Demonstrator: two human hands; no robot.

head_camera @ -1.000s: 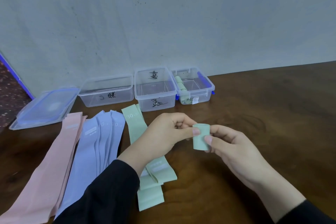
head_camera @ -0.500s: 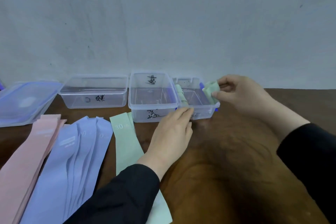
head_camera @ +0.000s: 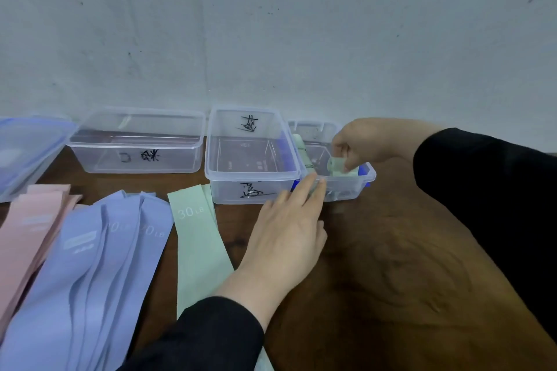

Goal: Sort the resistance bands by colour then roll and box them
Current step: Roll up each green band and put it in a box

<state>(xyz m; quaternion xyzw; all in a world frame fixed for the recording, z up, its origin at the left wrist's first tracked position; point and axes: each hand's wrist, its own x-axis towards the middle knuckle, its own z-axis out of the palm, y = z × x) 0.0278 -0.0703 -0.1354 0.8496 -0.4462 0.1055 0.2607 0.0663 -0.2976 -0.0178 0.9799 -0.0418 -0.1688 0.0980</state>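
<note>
Fingers [head_camera: 340, 150] of right hand [head_camera: 366, 141] pinch green roll [head_camera: 337, 165], held low inside right box [head_camera: 366, 179]. Left hand [head_camera: 289, 232] lies flat, fingers straight and together, tips against box front wall.

Risks (est.): roll springs open on release, since nothing visibly ties it; box slides if left hand lifts off early.

Containers: right box holds one other green roll [head_camera: 303, 147] along its left wall. Mid box [head_camera: 251, 175] and left box [head_camera: 135, 146] show no bands. Flat green [head_camera: 200, 247], blue [head_camera: 99, 274] and pink bands [head_camera: 27, 235] lie on table [head_camera: 376, 280], sorted by colour, unrolled.
</note>
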